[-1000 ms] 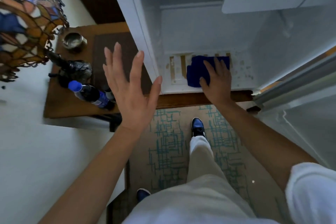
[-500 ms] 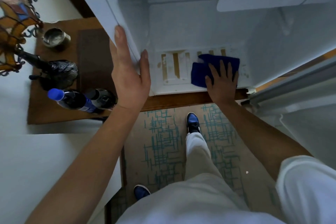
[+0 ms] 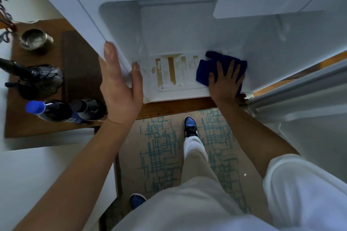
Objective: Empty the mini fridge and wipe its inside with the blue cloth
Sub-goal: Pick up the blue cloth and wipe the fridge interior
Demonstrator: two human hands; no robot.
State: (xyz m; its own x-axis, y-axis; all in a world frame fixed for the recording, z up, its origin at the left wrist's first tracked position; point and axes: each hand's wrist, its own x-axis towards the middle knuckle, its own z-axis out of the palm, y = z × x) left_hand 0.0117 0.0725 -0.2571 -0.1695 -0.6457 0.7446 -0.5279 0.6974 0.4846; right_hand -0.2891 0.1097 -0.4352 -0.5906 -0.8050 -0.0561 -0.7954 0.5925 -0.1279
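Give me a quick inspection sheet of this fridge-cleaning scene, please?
Surface: mini fridge floor bare, brown stains left of centre.
Job's things: blue cloth flat on floor, right side.
Clutter: two bottles, metal cup, dark lamp base on wooden table.
Hands: right hand pressing cloth; left hand open, braced on fridge's left edge.
Cables: nothing seen.
Surroundings: patterned rug, open door at right.

blue cloth flat on fridge floor
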